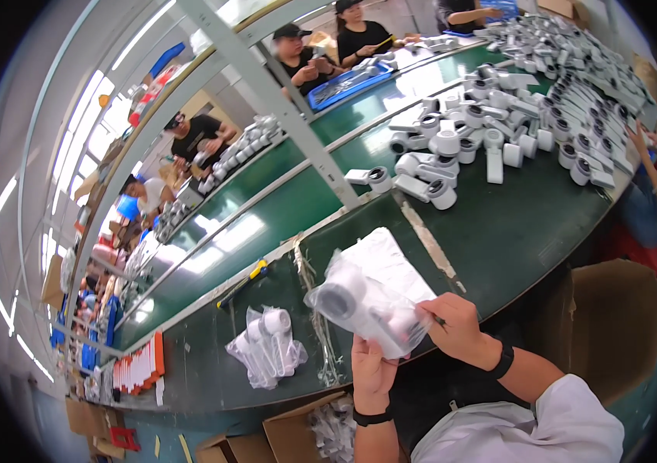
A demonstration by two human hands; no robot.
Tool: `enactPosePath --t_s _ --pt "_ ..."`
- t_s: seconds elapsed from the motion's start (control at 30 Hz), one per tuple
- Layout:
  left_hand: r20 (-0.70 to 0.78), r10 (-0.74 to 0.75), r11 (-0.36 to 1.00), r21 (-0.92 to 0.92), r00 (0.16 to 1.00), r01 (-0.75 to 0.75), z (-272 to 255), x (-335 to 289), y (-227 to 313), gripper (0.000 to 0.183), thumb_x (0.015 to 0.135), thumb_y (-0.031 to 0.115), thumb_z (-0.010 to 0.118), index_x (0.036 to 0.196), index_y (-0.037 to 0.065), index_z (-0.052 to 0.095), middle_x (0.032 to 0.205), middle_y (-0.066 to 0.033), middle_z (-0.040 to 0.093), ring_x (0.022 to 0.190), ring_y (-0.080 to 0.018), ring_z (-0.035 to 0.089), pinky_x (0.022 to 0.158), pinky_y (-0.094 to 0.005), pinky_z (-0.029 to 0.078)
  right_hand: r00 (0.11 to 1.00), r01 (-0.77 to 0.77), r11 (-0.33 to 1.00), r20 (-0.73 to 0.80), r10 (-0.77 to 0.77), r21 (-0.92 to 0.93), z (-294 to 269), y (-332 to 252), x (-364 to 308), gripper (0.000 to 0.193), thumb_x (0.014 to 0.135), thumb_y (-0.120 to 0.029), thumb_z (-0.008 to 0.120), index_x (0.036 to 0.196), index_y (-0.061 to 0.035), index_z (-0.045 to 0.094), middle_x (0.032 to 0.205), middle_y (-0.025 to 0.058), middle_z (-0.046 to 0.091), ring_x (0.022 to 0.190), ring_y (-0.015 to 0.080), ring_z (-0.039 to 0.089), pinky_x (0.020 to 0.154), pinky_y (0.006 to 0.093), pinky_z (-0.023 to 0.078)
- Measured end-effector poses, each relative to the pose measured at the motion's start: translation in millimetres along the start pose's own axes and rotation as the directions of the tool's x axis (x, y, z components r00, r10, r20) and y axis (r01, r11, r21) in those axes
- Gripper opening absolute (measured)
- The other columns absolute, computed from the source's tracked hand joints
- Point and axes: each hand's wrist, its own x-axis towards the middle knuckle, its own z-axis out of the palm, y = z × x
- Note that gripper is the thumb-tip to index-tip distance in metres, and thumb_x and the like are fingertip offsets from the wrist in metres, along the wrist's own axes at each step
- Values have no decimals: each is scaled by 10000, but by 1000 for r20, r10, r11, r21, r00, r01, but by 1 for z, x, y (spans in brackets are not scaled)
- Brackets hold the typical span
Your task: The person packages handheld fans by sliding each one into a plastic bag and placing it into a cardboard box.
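In front of me I hold up a clear plastic bag (402, 312) with a white, grey-ended, round-headed device (338, 299) inside. My left hand (375, 374) is closed around the bag's lower end from below. On the bag's right edge, my right hand (456, 328) has its fingers pinched; a small dark thin thing sticks out by the fingertips, its kind unclear. Behind the bag a stack of flat white plastic bags (386, 258) lies on the dark green table. Several bagged white devices (267, 343) rest on the table to the left.
A large heap of loose white devices (490, 116) covers the far right table. A yellow-handled tool (257, 268) and orange-and-white boxes (139, 364) lie left. A metal post (298, 131) rises beyond. Open cartons (614, 324) stand below the edge. Co-workers (298, 62) sit across.
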Motion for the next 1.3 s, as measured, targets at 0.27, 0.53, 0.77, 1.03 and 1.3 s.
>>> enactPosePath --t_s 0.27,0.53,0.77,1.03,1.3 --pt "-304 474 857 375 826 -354 -43 -58 63 373 907 90 668 1229 -34 527 1186 -125 619 1063 -247 621 929 -420 524 897 -32 968 434 -82 249 -9 -8 -16 67 789 -26 697 856 -19 703 691 94 641 566 209 610 534 302 475" --pt "-470 855 449 883 220 138 -160 -111 184 287 910 136 673 1081 -72 573 891 -89 667 651 -143 620 487 -239 488 839 -474 846 417 351 242 -16 48 -46 80 832 -34 679 896 4 707 670 25 639 578 38 544 516 205 420" --pt "-378 893 139 749 245 648 -236 -79 175 430 825 230 725 1085 -102 643 1014 -244 685 908 -358 669 838 -408 506 838 -506 839 345 422 202 -17 59 -53 92 854 -51 669 911 14 700 691 31 654 585 44 551 527 213 433" --pt "-44 924 -173 837 379 519 -174 -65 163 357 862 205 691 1099 -57 638 1018 -178 663 876 -267 601 790 -365 479 779 -581 779 440 448 236 -45 39 -22 128 867 -76 664 968 -5 695 726 28 651 631 54 568 567 226 466" --pt "-188 505 448 891 843 -70 -70 -9 27 102 933 83 624 974 -2 663 783 -16 619 636 -60 544 552 -203 448 880 -429 885 138 454 -179 -48 69 102 239 854 -187 639 1044 -42 651 799 106 687 718 235 662 681 338 520"
